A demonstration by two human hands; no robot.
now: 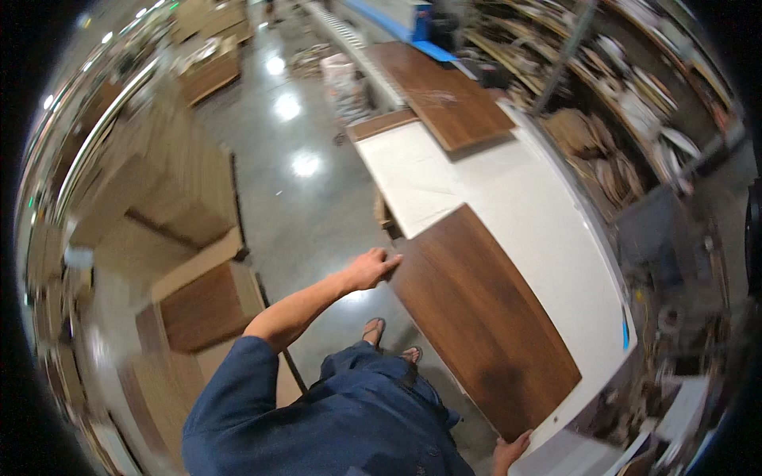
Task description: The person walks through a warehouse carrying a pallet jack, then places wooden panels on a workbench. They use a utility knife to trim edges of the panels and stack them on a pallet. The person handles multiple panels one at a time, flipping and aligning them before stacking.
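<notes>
A brown wood-grain panel (484, 309) lies at a slant over the near edge of a white-topped table (548, 198). My left hand (371, 268) is closed on the panel's far left corner, with the fingertips at its edge. At the panel's near right end, my right hand (512, 454) grips the edge, partly cut off by the bottom of the picture. A dark shadow falls across the panel near that end. Farther up the table rests a second brown panel (444, 99), apart from both hands.
On my left stand stacks of cardboard (151, 190) and an open carton with brown boards (206, 309). Shelving (587, 95) with many flat pieces runs along the right. A roller conveyor (341, 32) and a filled clear bag (343, 87) are beyond the table.
</notes>
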